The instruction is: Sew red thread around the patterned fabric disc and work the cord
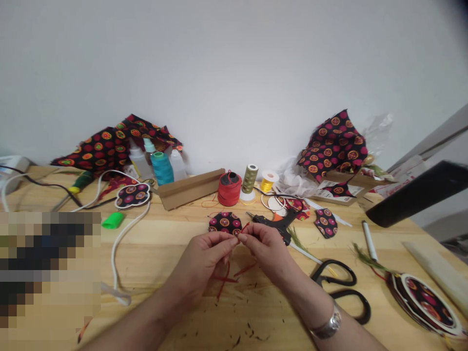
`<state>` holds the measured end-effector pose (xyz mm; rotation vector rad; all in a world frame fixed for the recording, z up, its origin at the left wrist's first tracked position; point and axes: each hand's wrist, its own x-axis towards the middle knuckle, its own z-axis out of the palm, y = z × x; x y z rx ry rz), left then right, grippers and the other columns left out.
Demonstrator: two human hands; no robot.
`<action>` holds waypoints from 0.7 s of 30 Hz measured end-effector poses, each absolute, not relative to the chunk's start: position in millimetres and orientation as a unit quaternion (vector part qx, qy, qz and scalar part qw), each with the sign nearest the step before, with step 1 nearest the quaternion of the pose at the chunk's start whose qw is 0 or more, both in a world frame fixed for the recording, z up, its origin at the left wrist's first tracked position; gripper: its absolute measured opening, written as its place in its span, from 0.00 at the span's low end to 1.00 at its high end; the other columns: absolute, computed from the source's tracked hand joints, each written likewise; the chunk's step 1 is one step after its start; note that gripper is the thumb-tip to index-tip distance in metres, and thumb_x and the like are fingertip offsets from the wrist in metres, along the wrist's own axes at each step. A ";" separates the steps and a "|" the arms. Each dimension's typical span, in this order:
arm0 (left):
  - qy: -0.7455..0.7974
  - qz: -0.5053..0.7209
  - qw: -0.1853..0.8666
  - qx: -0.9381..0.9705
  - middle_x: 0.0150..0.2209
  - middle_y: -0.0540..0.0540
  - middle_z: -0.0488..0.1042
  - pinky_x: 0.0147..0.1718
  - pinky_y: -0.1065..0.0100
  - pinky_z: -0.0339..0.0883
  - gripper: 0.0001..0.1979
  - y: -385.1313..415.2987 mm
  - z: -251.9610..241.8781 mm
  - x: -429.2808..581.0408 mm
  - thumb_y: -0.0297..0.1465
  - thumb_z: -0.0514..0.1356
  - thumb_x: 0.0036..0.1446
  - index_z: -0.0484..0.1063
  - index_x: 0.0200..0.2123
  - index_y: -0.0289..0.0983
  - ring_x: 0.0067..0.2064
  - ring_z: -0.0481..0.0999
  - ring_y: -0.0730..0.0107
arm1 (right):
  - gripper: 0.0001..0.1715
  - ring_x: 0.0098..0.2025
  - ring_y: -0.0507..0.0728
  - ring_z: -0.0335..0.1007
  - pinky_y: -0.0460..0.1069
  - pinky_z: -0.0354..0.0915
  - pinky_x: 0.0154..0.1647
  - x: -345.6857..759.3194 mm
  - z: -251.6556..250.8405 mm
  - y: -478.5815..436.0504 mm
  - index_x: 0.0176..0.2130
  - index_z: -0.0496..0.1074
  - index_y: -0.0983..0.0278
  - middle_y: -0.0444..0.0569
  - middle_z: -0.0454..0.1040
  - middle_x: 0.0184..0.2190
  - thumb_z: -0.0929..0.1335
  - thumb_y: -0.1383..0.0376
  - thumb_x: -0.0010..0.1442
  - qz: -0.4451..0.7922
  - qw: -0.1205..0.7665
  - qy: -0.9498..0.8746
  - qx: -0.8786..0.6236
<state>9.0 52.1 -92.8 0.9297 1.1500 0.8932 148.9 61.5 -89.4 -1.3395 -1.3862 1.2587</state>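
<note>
My left hand (pixel 206 258) and my right hand (pixel 265 248) meet over the middle of the wooden table (pixel 164 243), fingertips pinched together on a thin red cord (pixel 239 235). Loose ends of the cord hang down between my hands to the tabletop. Just beyond my fingers lies a round patterned fabric piece (pixel 224 223), black with red and orange circles. A black glue gun (pixel 278 224) rests right behind my right hand. A silver bracelet sits on my right wrist.
Red cord spool (pixel 229 188), olive (pixel 249 181) and yellow (pixel 268 182) thread spools and a cardboard strip (pixel 190 189) stand behind. Black scissors (pixel 341 287) lie right, a white cable (pixel 122 234) left. Patterned fabric heaps (pixel 109 144) sit by the wall; stacked fabric discs (pixel 424 300) far right.
</note>
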 end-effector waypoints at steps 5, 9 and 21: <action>0.515 0.400 0.624 0.430 0.15 0.57 0.60 0.16 0.78 0.45 0.08 51.1 -91.5 8.6 0.34 0.61 0.47 0.74 0.25 0.34 0.18 0.53 0.82 | 0.08 0.20 0.47 0.50 0.44 0.50 0.21 148.7 -90.6 61.4 0.22 0.67 0.66 0.39 0.61 0.17 0.67 0.64 0.49 0.500 0.413 -0.546 -0.531; 0.520 0.400 0.617 0.435 0.15 0.57 0.60 0.16 0.77 0.44 0.09 51.6 -90.7 8.8 0.35 0.61 0.47 0.74 0.25 0.34 0.18 0.53 0.81 | 0.08 0.21 0.48 0.54 0.44 0.52 0.22 149.2 -91.2 62.1 0.24 0.70 0.67 0.41 0.65 0.19 0.67 0.63 0.48 0.501 0.412 -0.548 -0.528; 0.531 0.389 0.602 0.452 0.16 0.55 0.62 0.18 0.76 0.47 0.09 50.4 -92.2 7.6 0.35 0.60 0.48 0.73 0.23 0.35 0.19 0.55 0.80 | 0.08 0.26 0.51 0.62 0.44 0.57 0.28 150.8 -95.5 59.0 0.25 0.71 0.66 0.44 0.69 0.22 0.65 0.66 0.53 0.356 0.400 -0.653 -0.536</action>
